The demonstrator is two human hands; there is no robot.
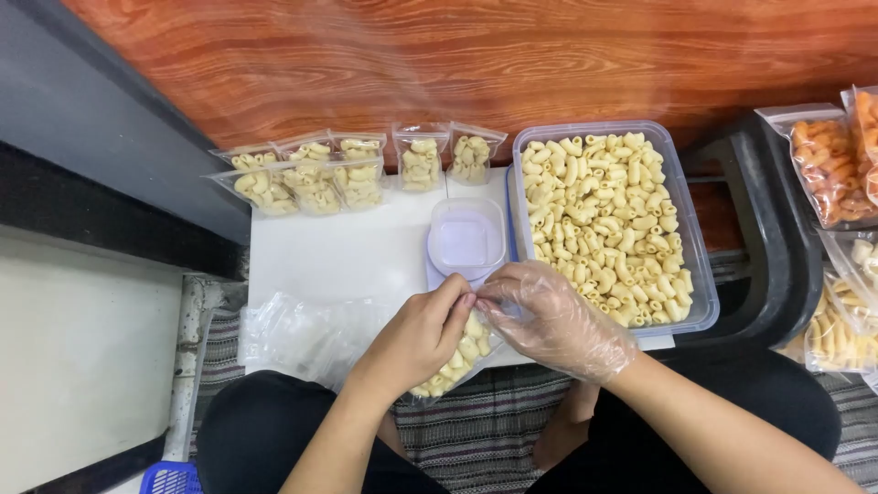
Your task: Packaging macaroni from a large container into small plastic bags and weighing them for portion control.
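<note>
My bare left hand [422,331] and gloved right hand [549,320] pinch their fingers on the mouth of a small clear bag of macaroni [455,361], held over the worktop [347,252] edge beside the full tub [681,220], so refilling stays near.

White table [357,252]: macaroni tub [690,247], filled bags [315,178], empty bags [306,334].

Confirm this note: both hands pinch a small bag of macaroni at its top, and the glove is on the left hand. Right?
Not quite. In the head view the clear glove covers the right hand; the left hand is bare. Both do pinch the small bag of macaroni at its top.
</note>
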